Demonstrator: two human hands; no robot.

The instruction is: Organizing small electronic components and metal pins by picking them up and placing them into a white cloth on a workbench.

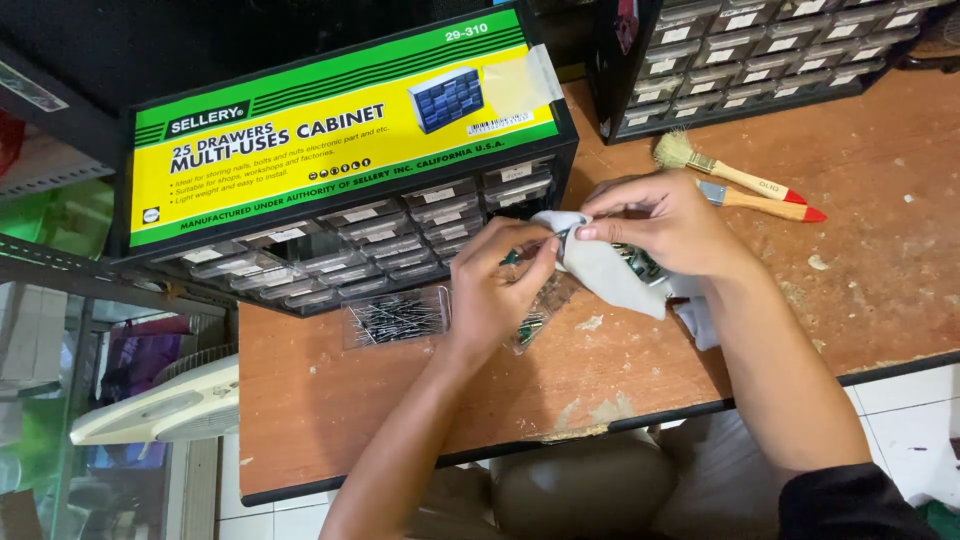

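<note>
My left hand [503,280] and my right hand [668,222] meet over a worn wooden table [400,390]. Both pinch a white cloth [605,272] at its upper edge, with a small dark-green part between the fingertips. Under the cloth lie small green components [640,262]. Beside my left wrist a clear plastic drawer [396,318] lies on the table, holding several thin metal-legged parts. A clear bag of small parts [532,325] is partly hidden under my left hand.
A multi-drawer parts cabinet [400,235] with a yellow-and-green box top [330,130] stands at the back left. A second drawer cabinet [750,50] stands at the back right. Two wooden-handled brushes with red tips [745,190] lie right of my hands. A white fan [160,405] sits below the table's left edge.
</note>
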